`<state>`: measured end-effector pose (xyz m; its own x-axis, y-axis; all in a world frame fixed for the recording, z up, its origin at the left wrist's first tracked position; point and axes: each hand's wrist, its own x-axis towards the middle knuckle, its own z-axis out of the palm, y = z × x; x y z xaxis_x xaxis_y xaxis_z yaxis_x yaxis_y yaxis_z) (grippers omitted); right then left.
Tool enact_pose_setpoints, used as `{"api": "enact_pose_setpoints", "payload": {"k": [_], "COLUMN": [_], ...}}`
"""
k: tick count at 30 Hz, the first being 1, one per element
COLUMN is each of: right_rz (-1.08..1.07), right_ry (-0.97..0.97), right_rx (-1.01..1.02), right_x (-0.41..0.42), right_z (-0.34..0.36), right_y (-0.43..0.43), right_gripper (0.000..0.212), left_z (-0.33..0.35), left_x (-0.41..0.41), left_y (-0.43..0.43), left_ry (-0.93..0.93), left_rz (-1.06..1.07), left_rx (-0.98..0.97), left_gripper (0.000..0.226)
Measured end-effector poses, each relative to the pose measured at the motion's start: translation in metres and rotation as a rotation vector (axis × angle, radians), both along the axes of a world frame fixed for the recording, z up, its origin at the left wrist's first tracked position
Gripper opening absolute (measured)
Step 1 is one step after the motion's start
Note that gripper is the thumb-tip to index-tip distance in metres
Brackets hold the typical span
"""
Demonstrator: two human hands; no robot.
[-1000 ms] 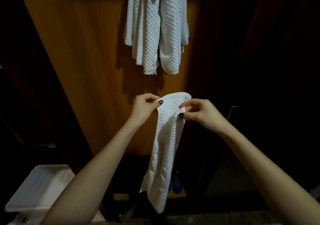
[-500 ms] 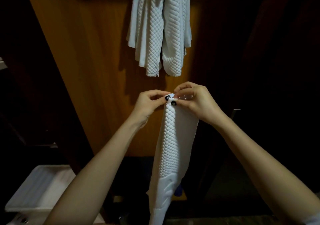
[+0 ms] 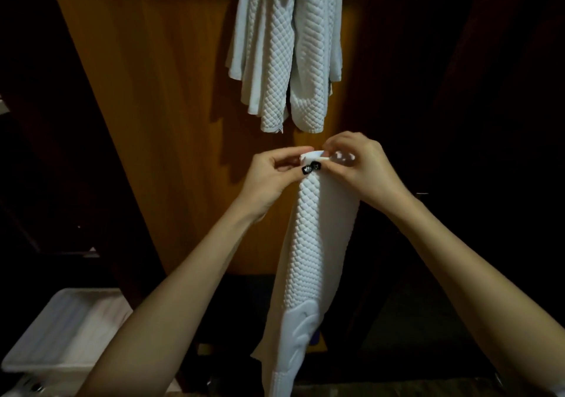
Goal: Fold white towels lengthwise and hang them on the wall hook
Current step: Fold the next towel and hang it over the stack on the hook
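Note:
A white quilted towel [image 3: 308, 243] hangs straight down in front of me, folded lengthwise into a narrow strip. My left hand [image 3: 272, 176] and my right hand [image 3: 357, 167] meet at its top edge and both pinch it there, thumbs side by side. Above them, several white quilted towels [image 3: 287, 50] hang against the orange wooden panel [image 3: 171, 96]. The hook that carries them lies above the frame and is hidden.
A white plastic tray [image 3: 61, 332] sits low at the left. Dark wood surrounds the panel on both sides. Something blue [image 3: 315, 338] shows behind the hanging towel's lower part.
My hands have come together, closing the towel's top edge into a fold. The towel now hangs straighter and narrower than a second ago.

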<state>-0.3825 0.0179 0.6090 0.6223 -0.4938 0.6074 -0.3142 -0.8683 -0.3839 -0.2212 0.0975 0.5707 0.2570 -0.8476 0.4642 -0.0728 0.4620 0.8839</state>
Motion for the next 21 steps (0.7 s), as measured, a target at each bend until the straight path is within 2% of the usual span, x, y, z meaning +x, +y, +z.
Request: {"api": "enact_pose_setpoints", "payload": {"k": [2,6,9,12,16,18,21], "right_rz": [-0.070,0.050,0.035,0.034,0.010,0.004,0.005], "right_ry": [0.057,0.211,0.243,0.121,-0.112,-0.187,-0.267], "right_rx": [0.027,0.290,0.197,0.131,0.095,0.101,0.117], "right_x": [-0.013,-0.038,-0.029,-0.008,0.017,0.023,0.028], "right_z": [0.007,0.018,0.025,0.033,0.037,0.040,0.046], "right_y": [-0.014,-0.031,-0.033,-0.032,-0.034,-0.039,-0.047], "right_gripper": [0.026,0.023,0.016,0.020,0.025,0.022,0.022], "left_z": [0.006,0.017,0.017,0.019,0.023,0.017,0.010], "left_x": [0.005,0.024,0.029,0.033,0.048,0.053,0.055], "left_y": [-0.003,-0.006,-0.010,-0.014,-0.020,-0.021,-0.028], "left_ry": [0.038,0.104,-0.005,-0.207,-0.614,-0.604,-0.530], "left_rz": [0.019,0.011,0.074,0.222,0.279,0.256,0.243], "left_rx": [-0.015,-0.073,-0.095,-0.212,-0.280,-0.275,-0.287], "left_gripper": [0.036,0.039,0.045,0.051,0.064,0.066,0.053]}}
